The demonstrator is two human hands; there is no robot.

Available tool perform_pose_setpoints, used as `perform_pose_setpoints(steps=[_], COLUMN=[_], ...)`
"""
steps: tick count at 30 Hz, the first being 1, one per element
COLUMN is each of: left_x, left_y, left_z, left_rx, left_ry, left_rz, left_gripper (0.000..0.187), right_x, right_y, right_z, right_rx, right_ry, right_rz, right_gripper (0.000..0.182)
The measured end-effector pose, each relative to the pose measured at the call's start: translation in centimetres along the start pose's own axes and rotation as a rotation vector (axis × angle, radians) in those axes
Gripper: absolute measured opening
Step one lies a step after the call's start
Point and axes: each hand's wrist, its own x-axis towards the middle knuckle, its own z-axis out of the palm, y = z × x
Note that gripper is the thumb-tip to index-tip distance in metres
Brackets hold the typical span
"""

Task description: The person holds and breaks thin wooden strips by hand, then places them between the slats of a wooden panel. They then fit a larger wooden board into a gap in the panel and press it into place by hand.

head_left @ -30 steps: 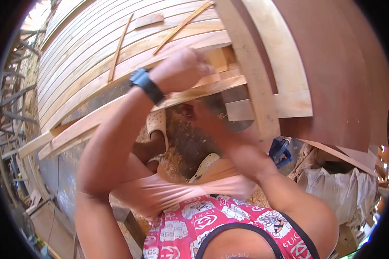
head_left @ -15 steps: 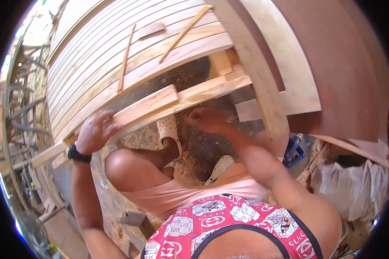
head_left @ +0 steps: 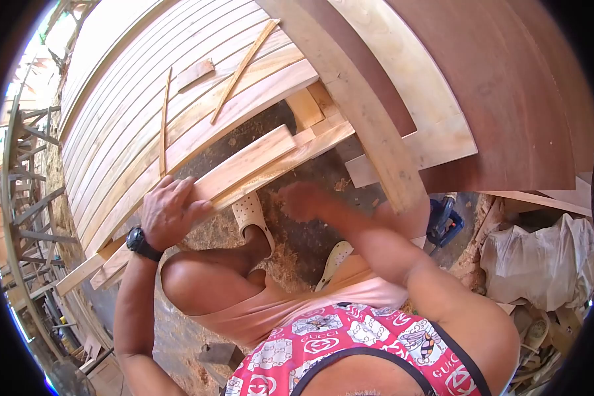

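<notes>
My left hand, with a black watch on its wrist, lies over a short wooden board. Its fingers reach across the top and the thumb rests along the near side. That board lies lengthwise on a longer wooden rail, right along its upper face. My right hand hovers on the near side of the rail, smeared by motion, so its fingers do not show clearly. Beyond the rail is a slatted wooden panel with two thin sticks and a small wood offcut on it.
A wide upright plank crosses at the right, beside a large brown sheet. A blue tool lies on the floor near my right forearm. Wood shavings cover the ground around my feet. A whitish sack stands at the far right.
The short board has slid rightward along the rail, with my left hand moving along with it. My right hand has dropped slightly and blurred. The whole view has shifted a little.
</notes>
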Motion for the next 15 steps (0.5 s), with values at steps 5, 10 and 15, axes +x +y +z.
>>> perform_pose_setpoints(steps=[5,10,15], left_x=[3.8,3.2,-0.4], left_y=[1.6,0.5,-1.8], left_z=[0.8,0.3,-1.8], left_rx=[-0.119,-0.07,-0.028], left_ry=[0.018,-0.087,-0.237], left_rz=[0.077,0.057,-0.053], left_gripper=[0.05,0.045,0.046], right_x=[0.0,0.1,0.0], right_y=[0.7,1.9,1.6], right_z=[1.0,1.6,-0.3], right_rx=[-0.026,-0.024,-0.012], right_ry=[0.096,0.169,0.24], right_rz=[-0.08,-0.097,-0.019], right_gripper=[0.029,0.025,0.02])
